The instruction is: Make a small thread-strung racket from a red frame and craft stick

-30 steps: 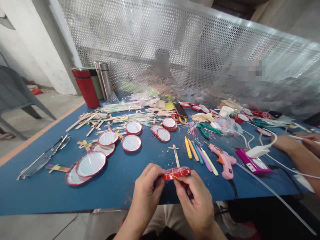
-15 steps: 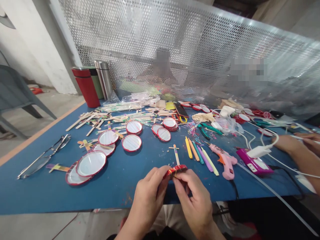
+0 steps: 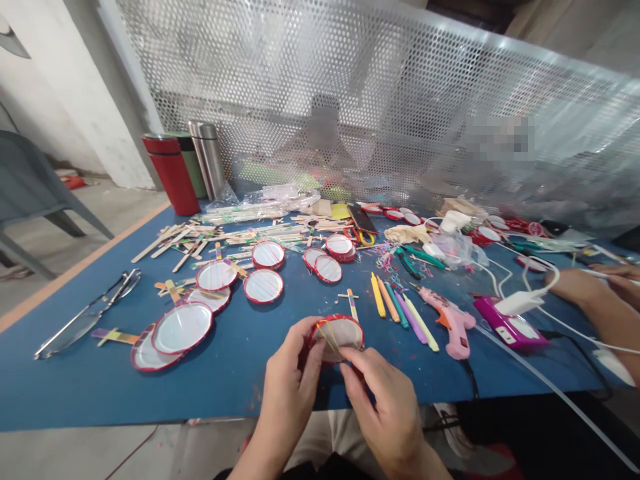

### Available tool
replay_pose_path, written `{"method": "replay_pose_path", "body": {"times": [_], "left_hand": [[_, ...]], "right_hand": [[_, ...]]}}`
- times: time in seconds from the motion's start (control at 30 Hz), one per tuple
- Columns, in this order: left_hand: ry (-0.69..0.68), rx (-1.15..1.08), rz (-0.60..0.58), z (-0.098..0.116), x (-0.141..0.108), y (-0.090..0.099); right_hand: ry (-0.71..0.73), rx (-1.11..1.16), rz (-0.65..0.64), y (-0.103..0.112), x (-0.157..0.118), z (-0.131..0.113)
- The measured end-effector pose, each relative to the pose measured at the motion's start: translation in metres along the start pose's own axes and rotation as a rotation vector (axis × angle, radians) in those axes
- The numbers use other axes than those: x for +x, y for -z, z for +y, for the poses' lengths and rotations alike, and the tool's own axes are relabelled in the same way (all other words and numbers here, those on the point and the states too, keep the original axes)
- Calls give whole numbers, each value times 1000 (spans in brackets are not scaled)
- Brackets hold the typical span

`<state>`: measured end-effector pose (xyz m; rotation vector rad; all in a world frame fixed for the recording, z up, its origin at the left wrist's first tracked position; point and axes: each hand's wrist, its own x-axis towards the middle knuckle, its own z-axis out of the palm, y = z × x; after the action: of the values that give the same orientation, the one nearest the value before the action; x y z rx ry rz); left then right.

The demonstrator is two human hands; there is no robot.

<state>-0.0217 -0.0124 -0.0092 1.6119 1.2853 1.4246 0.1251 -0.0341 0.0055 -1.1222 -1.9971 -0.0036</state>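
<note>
Left hand (image 3: 293, 377): clamped on red-rimmed disc (image 3: 345, 332)
Right hand (image 3: 383, 400): pinching its lower edge
Glue gun (image 3: 454, 327): on tabletop (image 3: 220, 393) near coloured sticks (image 3: 400, 311)

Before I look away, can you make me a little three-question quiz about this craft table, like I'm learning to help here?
1. True or false: the left hand holds a red-rimmed disc with yellow strands across it.

2. Which things lie just left of the pink glue gun in the picture?
A) the glasses
B) the row of coloured sticks
C) the grey chair

3. Fill in the gap: of the three tall bottles standing together, the leftmost in the picture is coloured ____.

Key: 1. True. 2. B. 3. Red.
</note>
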Motion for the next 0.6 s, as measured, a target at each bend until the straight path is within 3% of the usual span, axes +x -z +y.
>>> {"method": "replay_pose_path", "body": {"times": [0.07,0.23,0.43,0.6], "left_hand": [[-99,16,30,-2,-1,-1],[-290,37,15,-3,0,1],[-417,-1,20,-1,1,5],[-450,-12,34,-2,0,5]], "right_hand": [[-20,17,31,4,1,0],[17,-75,276,12,6,4],[106,-11,115,14,5,11],[146,36,142,15,-3,13]]}}
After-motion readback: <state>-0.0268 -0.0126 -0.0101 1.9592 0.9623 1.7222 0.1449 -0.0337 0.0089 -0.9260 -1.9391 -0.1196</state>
